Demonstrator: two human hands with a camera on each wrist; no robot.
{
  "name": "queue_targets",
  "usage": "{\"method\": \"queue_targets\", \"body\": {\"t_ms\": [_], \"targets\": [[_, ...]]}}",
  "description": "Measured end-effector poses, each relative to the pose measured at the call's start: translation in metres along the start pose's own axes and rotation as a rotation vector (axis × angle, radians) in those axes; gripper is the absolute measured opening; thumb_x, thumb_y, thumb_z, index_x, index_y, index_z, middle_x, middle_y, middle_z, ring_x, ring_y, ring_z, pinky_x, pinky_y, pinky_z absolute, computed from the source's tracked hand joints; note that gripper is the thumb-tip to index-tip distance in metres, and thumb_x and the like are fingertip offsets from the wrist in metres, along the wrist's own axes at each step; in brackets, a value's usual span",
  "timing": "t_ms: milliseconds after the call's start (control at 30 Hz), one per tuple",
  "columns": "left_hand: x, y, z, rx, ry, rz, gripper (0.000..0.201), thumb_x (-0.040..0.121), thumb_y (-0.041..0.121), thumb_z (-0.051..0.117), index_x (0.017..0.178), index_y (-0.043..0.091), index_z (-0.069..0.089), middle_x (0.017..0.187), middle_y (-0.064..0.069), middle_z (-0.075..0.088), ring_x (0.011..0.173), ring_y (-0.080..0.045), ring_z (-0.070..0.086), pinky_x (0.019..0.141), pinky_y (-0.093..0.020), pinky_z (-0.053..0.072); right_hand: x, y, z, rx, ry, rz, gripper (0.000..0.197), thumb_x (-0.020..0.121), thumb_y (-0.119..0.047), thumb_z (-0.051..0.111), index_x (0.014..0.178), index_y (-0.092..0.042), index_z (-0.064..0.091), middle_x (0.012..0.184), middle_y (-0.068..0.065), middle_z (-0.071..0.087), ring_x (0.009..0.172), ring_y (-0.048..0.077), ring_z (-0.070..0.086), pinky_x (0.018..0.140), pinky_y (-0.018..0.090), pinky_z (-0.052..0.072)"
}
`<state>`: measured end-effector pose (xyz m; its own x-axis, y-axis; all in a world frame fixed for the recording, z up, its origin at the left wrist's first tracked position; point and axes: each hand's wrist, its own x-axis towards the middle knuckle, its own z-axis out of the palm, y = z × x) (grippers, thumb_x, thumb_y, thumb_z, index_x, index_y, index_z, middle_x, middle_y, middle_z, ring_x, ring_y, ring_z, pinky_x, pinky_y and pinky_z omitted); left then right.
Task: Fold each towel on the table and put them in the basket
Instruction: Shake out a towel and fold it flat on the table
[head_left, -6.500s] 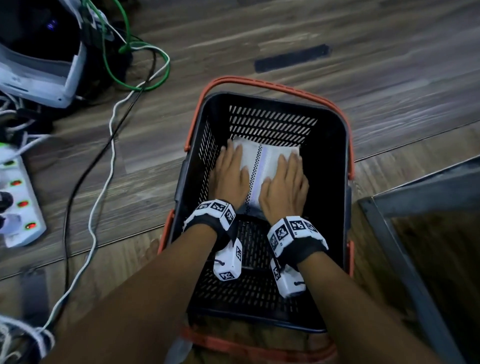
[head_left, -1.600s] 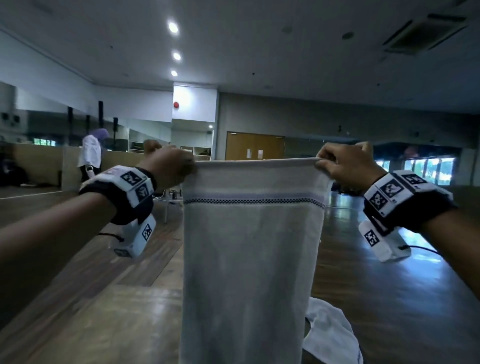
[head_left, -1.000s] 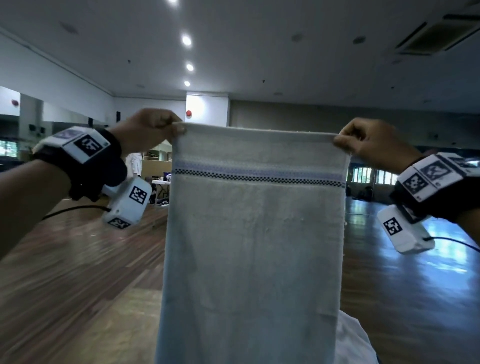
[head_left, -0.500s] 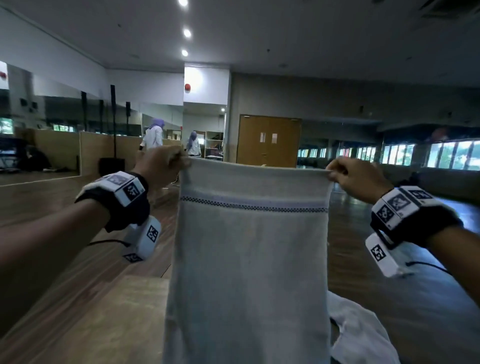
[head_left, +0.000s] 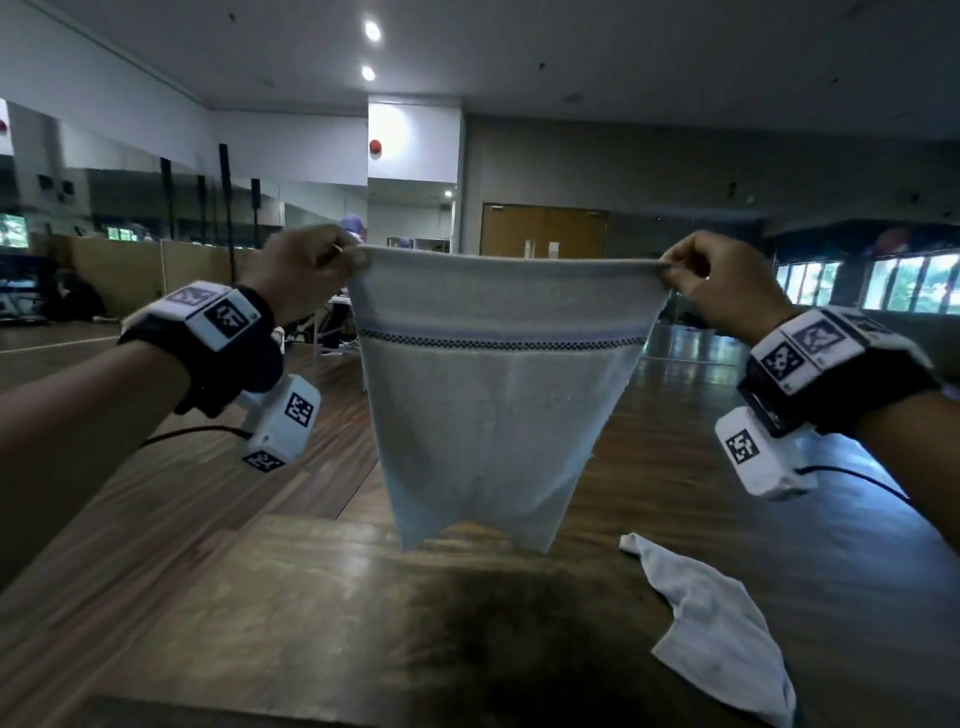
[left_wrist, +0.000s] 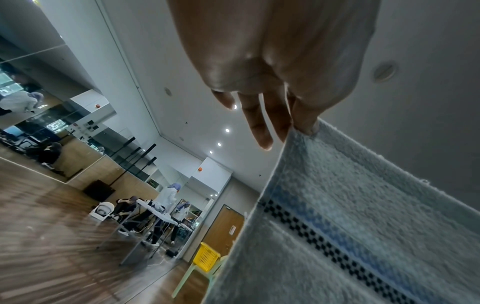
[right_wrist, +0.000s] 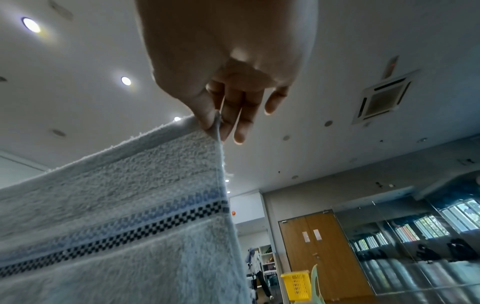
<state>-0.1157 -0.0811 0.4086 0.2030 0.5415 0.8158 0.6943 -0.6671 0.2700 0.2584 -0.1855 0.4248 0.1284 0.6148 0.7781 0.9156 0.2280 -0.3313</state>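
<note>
A pale blue towel (head_left: 493, 405) with a checkered band hangs in the air above the wooden table (head_left: 291, 613). My left hand (head_left: 306, 270) pinches its top left corner and my right hand (head_left: 717, 283) pinches its top right corner. The top edge is stretched between them and the lower end swings just over the table. In the left wrist view the thumb and forefinger nip the towel (left_wrist: 363, 216) corner; the right wrist view shows the same pinch on the towel (right_wrist: 116, 216). A crumpled white towel (head_left: 722, 629) lies on the table at the right. The basket is out of view.
Beyond the table spreads a wooden hall floor (head_left: 156, 493) with mirrors on the left wall. Far off stand a folding table with people (left_wrist: 166, 207), a yellow basket on a chair (left_wrist: 206, 256) and brown double doors (head_left: 543, 231).
Since the folded towel was pressed into the basket, both hands have taken up a new towel by its corners. In the last half second its lower end has swung up off the table.
</note>
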Motion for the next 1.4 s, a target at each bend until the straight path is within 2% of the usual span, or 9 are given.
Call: {"method": "queue_targets", "body": {"t_ms": [133,267,433,600,733,933,1067,1267,1400], "targets": [[-0.032,-0.018,0.014,-0.062,-0.109,-0.002,0.017,0.090,0.024,0.058,0.086,0.008,0.063,0.073,-0.007,0.057,0.067,-0.020,0.051,0.058,-0.026,0.042,-0.026,0.009,0.017,0.038,-0.118,0.008,0.003,0.089,-0.015,0.059,0.090,-0.018,0.059,0.089,0.009,0.062,0.087,0.028,0.059,0.075,0.033,0.046],[-0.052,-0.036,0.034,-0.116,-0.190,-0.067,0.016,0.089,0.031,0.059,0.084,0.016,0.062,0.080,-0.010,0.062,0.073,-0.023,0.055,0.070,-0.041,0.049,-0.039,0.022,0.039,0.068,-0.164,0.039,0.004,0.089,-0.014,0.059,0.090,-0.018,0.060,0.088,0.008,0.063,0.082,0.022,0.058,0.075,0.032,0.046],[-0.077,-0.057,0.078,-0.164,-0.253,-0.111,0.016,0.091,0.020,0.055,0.075,0.021,0.056,0.069,0.005,0.053,0.064,-0.012,0.047,0.063,-0.029,0.039,-0.056,0.053,0.082,0.101,-0.250,0.077,0.006,0.089,-0.010,0.057,0.086,-0.016,0.058,0.082,0.008,0.061,0.077,0.022,0.055,0.062,0.026,0.042],[-0.168,-0.094,0.156,-0.084,-0.465,-0.282,0.018,0.092,0.023,0.055,0.079,0.012,0.060,0.072,-0.007,0.058,0.068,-0.022,0.051,0.063,-0.030,0.035,-0.119,0.111,0.158,-0.046,-0.619,0.198,0.021,0.086,-0.020,0.059,0.074,-0.036,0.054,0.077,-0.011,0.062,0.083,0.020,0.060,0.083,0.041,0.045],[-0.256,-0.122,0.217,0.107,-0.782,-0.396,0.015,0.089,0.037,0.053,0.087,0.027,0.063,0.085,0.002,0.065,0.086,-0.023,0.060,0.081,-0.035,0.045,-0.202,0.155,0.225,-0.136,-0.865,0.282,0.023,0.084,-0.022,0.058,0.071,-0.038,0.049,0.081,-0.011,0.061,0.085,0.016,0.057,0.087,0.040,0.045],[-0.321,-0.132,0.255,0.054,-0.868,-0.418,0.033,0.083,0.044,0.054,0.098,0.017,0.066,0.096,-0.003,0.070,0.094,-0.023,0.064,0.074,-0.028,0.041,-0.290,0.189,0.280,-0.187,-0.981,0.292,0.006,0.087,-0.028,0.053,0.083,-0.031,0.054,0.100,-0.006,0.067,0.104,0.019,0.059,0.091,0.038,0.040],[-0.337,-0.132,0.257,0.053,-0.929,-0.350,0.046,0.075,0.058,0.037,0.092,0.025,0.063,0.090,0.000,0.070,0.086,-0.025,0.064,0.085,-0.041,0.045,-0.308,0.194,0.286,-0.209,-0.998,0.217,0.008,0.089,-0.030,0.051,0.088,-0.028,0.059,0.104,-0.007,0.068,0.107,0.018,0.059,0.088,0.037,0.034],[-0.333,-0.125,0.241,0.078,-1.092,-0.271,0.018,0.085,0.034,0.058,0.087,0.018,0.066,0.092,0.001,0.070,0.087,-0.020,0.063,0.078,-0.034,0.048,-0.314,0.187,0.264,-0.211,-1.078,0.168,0.010,0.090,-0.029,0.052,0.090,-0.028,0.063,0.095,-0.012,0.066,0.101,0.009,0.056,0.078,0.032,0.021],[-0.324,-0.121,0.235,0.049,-1.145,-0.315,0.014,0.088,0.029,0.058,0.083,0.016,0.062,0.085,-0.002,0.066,0.078,-0.019,0.060,0.067,-0.031,0.043,-0.312,0.183,0.254,-0.110,-1.063,0.234,0.006,0.089,-0.026,0.055,0.088,-0.028,0.061,0.090,-0.013,0.061,0.096,0.011,0.055,0.090,0.037,0.030]]}}
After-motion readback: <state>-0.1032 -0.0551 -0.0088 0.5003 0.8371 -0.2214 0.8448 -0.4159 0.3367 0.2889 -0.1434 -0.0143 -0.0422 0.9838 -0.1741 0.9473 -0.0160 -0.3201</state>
